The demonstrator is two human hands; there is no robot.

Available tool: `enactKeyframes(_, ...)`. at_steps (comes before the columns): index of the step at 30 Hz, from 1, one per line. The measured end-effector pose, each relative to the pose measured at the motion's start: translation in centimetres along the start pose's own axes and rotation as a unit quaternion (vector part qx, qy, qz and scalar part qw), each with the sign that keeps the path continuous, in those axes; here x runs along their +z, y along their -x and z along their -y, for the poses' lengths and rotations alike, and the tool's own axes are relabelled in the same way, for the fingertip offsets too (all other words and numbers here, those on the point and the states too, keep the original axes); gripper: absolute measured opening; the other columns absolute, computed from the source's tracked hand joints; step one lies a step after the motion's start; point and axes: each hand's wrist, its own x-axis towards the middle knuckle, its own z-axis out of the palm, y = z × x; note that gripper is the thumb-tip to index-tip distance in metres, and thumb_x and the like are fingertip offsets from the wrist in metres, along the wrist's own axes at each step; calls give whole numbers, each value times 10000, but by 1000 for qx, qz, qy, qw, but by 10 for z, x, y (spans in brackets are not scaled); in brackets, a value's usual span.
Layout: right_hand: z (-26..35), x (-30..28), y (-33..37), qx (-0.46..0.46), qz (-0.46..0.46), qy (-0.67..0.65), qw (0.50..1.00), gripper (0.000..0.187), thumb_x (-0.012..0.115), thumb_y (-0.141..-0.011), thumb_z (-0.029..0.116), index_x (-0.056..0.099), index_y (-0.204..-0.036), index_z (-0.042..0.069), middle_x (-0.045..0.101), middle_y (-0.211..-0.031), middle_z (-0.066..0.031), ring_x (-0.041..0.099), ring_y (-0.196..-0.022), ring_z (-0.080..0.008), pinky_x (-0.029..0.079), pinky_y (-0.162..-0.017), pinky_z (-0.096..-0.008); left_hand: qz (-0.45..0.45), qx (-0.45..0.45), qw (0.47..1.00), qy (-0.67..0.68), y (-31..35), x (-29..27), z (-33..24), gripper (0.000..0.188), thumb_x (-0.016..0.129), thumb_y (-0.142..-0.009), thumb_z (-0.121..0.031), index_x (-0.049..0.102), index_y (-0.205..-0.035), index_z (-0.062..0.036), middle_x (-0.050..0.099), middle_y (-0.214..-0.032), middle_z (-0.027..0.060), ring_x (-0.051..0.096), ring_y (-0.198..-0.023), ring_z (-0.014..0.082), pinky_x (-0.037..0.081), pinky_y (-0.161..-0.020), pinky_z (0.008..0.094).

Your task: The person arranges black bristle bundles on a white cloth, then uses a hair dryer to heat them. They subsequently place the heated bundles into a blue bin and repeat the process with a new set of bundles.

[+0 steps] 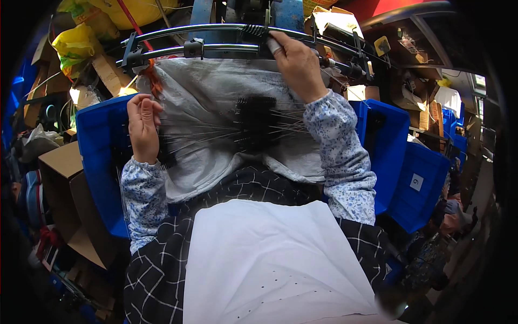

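Several wire-stemmed brushes with black bristles (pixel 256 123) lie in a bundle across a greyish-white cloth (pixel 208 162) over my lap. Their thin metal stems fan out to both sides. My left hand (pixel 144 127) is held at the cloth's left side, by the blue bin. Its fingers are curled with the thumb against them; anything thin between them does not show. My right hand (pixel 297 62) reaches to the metal rails (pixel 226 47) of a machine, beside a black ribbed coil (pixel 252 32). Its fingers close on something there that I cannot make out. One finger wears a white wrap.
Blue bins stand at my left (pixel 97 162) and right (pixel 386 146), with another blue bin (pixel 418 186) beyond. An open cardboard box (pixel 70 200) sits at far left. Yellow bags (pixel 78 46) lie at the back left. An orange strip (pixel 153 80) hangs from the rail.
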Motion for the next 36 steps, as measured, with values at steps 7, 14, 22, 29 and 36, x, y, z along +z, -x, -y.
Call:
enactKeyframes(7,-86,10,-53,-5,-121,296,947,247,489,-794,296,596,-983,178,618,-813,-71,533,-804,-265,382,-738,-401,71,-204,922,-321,23,-89,47,208,470,-846,-214,496,-828,-8,511,-749,88,477,-690,158,389,-644,268)
enactKeyframes(14,-80,10,-58,-35,-116,270,955,257,476,-802,316,593,-991,186,615,-822,-84,530,-809,-268,381,-739,-403,34,-112,973,-197,33,-89,67,183,447,-857,-187,511,-866,-17,517,-737,42,479,-702,106,381,-631,226)
enactKeyframes(22,-67,8,-59,36,-107,225,968,216,508,-740,169,605,-931,143,587,-761,-70,524,-836,-252,381,-738,-394,35,-168,975,-141,25,-78,55,191,482,-852,-205,507,-833,-16,472,-693,-19,414,-632,55,346,-569,187)
enactKeyframes(29,-91,17,-63,13,-92,241,966,241,476,-802,317,598,-983,213,613,-804,-92,528,-813,-263,375,-742,-402,-90,-106,988,-74,21,-71,46,201,488,-853,-217,503,-815,-20,446,-663,-39,364,-592,31,307,-543,158)
enactKeyframes(36,-73,17,-73,28,-82,294,952,329,391,-765,105,545,-1049,172,543,-958,-59,425,-1012,-240,323,-799,-485,-208,96,971,-72,8,-93,16,222,407,-887,-200,485,-903,8,527,-860,66,485,-814,119,384,-765,229)
